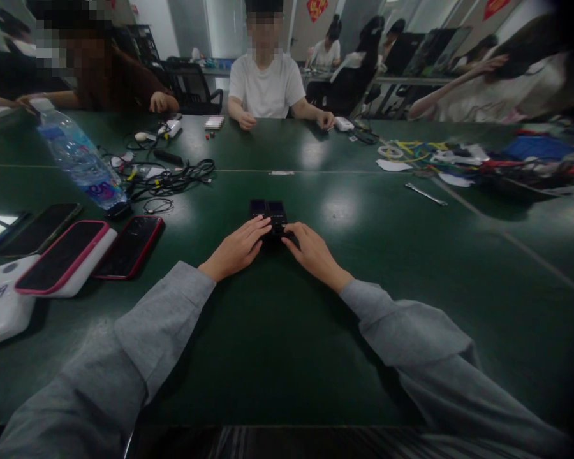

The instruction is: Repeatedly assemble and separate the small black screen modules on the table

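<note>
A small black device with two dark screens (276, 207) lies on the green table in front of me. My left hand (234, 247) rests over its left side, fingers stretched out together and the thumb a little apart. At the device's right edge, my right hand (313, 255) has its thumb and bent forefinger closed around the corner. The hands hide the device's lower part, so its exact kind is unclear.
At left lie several phones (129, 248), white cases (4, 299), a water bottle (79, 153) and black cables (182, 178). A wrench (425, 194) and tangled wires (411, 150) lie right. Across the green table (277, 357) sits a person in white (266, 86).
</note>
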Demonstrator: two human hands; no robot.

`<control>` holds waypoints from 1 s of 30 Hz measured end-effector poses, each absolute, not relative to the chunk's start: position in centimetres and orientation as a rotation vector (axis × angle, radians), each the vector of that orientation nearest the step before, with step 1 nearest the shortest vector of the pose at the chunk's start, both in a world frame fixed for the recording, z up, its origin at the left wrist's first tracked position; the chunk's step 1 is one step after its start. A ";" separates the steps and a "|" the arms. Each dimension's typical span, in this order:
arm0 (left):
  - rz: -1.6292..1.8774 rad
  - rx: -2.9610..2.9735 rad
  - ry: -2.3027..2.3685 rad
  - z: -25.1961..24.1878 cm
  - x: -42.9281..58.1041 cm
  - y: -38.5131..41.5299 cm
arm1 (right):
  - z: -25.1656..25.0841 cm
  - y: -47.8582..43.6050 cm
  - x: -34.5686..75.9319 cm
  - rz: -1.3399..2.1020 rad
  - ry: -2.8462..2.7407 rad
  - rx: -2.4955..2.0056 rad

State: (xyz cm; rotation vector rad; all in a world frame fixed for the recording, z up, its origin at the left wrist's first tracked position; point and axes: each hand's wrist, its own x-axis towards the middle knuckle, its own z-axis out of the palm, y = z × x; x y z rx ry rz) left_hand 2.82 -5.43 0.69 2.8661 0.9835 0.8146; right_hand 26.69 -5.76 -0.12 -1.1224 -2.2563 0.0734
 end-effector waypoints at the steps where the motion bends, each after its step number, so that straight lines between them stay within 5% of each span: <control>1: 0.805 2.885 1.010 0.7 2.8 -5.5 | 0.0 -5.8 26.7 0.075 -2.268 -1.122; 9: 0.956 2.832 1.457 0.5 2.8 -5.5 | -0.1 -5.7 26.6 0.040 -2.309 -1.117; 30: 0.868 2.924 1.629 0.9 2.9 -5.9 | -0.3 -5.6 26.6 0.020 -2.298 -1.140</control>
